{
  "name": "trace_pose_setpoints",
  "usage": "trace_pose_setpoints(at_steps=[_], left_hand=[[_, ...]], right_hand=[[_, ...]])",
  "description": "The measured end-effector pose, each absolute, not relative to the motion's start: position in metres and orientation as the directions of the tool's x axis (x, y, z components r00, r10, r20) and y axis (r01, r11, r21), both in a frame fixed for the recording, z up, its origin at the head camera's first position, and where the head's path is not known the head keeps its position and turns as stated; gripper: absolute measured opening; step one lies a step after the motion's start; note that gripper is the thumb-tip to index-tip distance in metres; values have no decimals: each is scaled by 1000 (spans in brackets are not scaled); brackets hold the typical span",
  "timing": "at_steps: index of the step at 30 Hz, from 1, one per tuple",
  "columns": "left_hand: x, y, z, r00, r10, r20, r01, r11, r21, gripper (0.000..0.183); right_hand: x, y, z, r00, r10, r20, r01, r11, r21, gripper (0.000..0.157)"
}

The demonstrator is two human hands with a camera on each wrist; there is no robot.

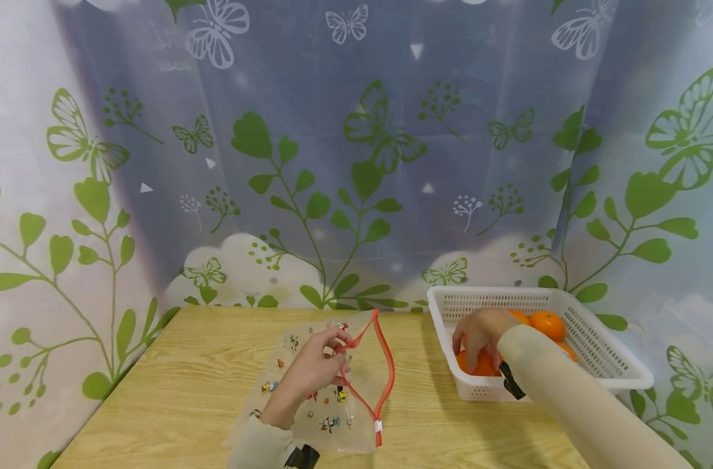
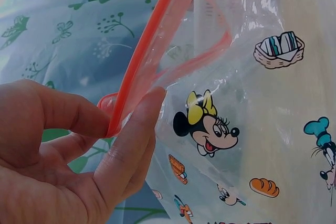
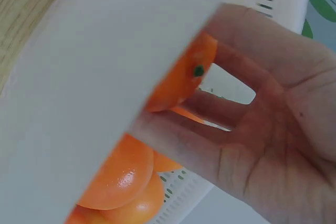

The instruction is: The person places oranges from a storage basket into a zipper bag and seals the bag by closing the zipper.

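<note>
My left hand (image 1: 311,366) pinches the red-edged mouth of a clear zip bag (image 1: 333,435) printed with small cartoon figures. The bag lies on the table with its mouth spread apart, facing right. In the left wrist view, thumb and fingers hold the red zip strip (image 2: 137,59) at one edge. Over to the right, my right hand (image 1: 484,329) reaches into a white plastic basket (image 1: 622,376). Its fingers curl round an orange (image 3: 191,72) with a green stem spot, at the basket's near left corner. The basket wall hides part of that orange in the right wrist view.
Several more oranges (image 1: 546,324) sit in the basket, right of and behind my right hand. A white zip slider (image 1: 378,426) is at the bag's near end. Behind the wooden table (image 1: 180,371) hangs a butterfly-and-leaf patterned curtain (image 1: 333,195).
</note>
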State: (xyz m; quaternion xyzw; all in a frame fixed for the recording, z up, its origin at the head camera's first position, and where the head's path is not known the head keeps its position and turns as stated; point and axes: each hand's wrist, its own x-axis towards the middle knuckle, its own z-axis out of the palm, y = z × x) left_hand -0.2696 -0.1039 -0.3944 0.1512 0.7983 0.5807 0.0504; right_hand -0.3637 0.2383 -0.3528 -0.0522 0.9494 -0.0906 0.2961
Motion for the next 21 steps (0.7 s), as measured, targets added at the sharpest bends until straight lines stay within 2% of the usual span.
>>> trace_pose_setpoints(at_steps=[21], left_hand=[[-269, -103, -394, -949, 298, 99, 186, 277, 943, 23]], right_hand=[[-373, 250, -358, -796, -216, -566, -7, 937, -349, 33]])
